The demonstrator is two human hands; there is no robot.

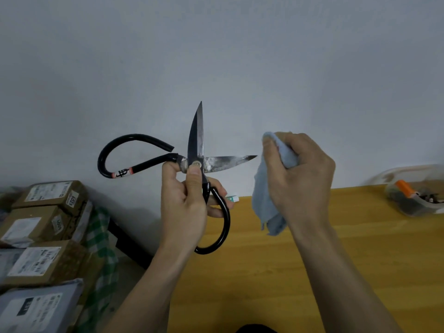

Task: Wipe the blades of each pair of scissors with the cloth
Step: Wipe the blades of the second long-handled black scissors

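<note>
A large pair of scissors point(195, 140) with black looped handles is held up in front of the wall, its blades spread wide apart. One blade points up, the other points right and looks stained. My left hand point(185, 200) grips the scissors at the pivot and lower handle, thumb on the rivet. My right hand point(298, 174) holds a bunched light blue cloth point(269, 200) just right of the horizontal blade's tip, a small gap away from it.
A yellow wooden table point(312, 260) lies below the hands. A clear plastic container point(413, 193) with an orange item and small objects sits at its far right. Stacked cardboard parcels point(45, 227) and a green checked cloth point(101, 236) stand left of the table.
</note>
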